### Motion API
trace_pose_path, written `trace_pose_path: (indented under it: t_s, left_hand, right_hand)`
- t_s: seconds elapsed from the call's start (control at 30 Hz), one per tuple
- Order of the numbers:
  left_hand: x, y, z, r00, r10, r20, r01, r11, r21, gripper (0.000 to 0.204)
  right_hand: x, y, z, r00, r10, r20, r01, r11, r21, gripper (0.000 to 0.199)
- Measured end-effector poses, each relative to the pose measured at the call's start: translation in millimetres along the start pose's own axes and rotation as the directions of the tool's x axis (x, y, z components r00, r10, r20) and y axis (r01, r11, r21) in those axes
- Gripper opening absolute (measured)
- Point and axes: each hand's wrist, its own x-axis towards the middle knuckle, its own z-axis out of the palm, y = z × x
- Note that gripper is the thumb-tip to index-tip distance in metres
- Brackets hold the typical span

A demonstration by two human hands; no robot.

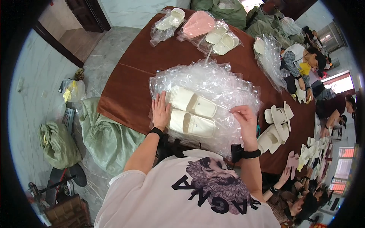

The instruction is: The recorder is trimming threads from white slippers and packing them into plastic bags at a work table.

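Observation:
A pair of cream slippers lies side by side in front of me, the upper slipper [203, 105] and the lower slipper [201, 125] both with toes to the right. Under and around them spreads a thick pile of clear plastic bags [239, 85]. My left hand [161, 112] rests flat with fingers stretched out, against the left ends of the slippers. Just right of the toes, my right hand [245, 118] pinches the edge of a clear plastic bag between thumb and fingertips. Whether the slippers are inside that bag or on top of it, I cannot tell.
Bagged slippers [224, 40] and a pink bagged item [199, 24] lie at the far side of the brown-covered table [133, 81]. Loose cream slippers [276, 123] are stacked to the right. Several people work along the right. Green sacks [108, 136] stand on the left floor.

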Motion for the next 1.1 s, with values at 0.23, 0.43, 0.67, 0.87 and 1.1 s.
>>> trace_pose_path:
  t_s: [0.23,0.43,0.67,0.87,1.1]
  left_hand:
    - [-0.8,-2.9,1.7,1.0,-0.003,-0.009,0.004,1.0,0.011,0.058]
    - [1.5,-0.2,1.8,1.0,-0.011,-0.012,0.011,1.0,-0.001,0.06]
    - [-1.1,0.7,-2.1,1.0,-0.029,0.009,0.029,0.999,0.026,0.062]
    - [-2.2,1.1,-3.0,0.999,0.009,0.039,-0.01,0.999,0.039,0.061]
    - [3.4,3.5,-5.7,0.997,0.036,0.067,-0.042,0.995,0.091,0.059]
  right_hand:
    - [-9.5,21.1,-27.8,0.885,0.429,0.18,-0.455,0.879,0.142,0.01]
    - [6.4,27.3,-4.1,0.9,0.322,0.294,-0.319,0.946,-0.061,0.026]
    - [26.4,67.3,21.8,0.677,0.66,0.327,-0.503,0.739,-0.449,0.049]
    - [15.2,99.0,47.8,0.848,0.382,0.366,-0.455,0.88,0.134,0.075]
    - [3.3,118.8,62.3,0.933,0.23,0.276,-0.231,0.972,-0.031,0.064]
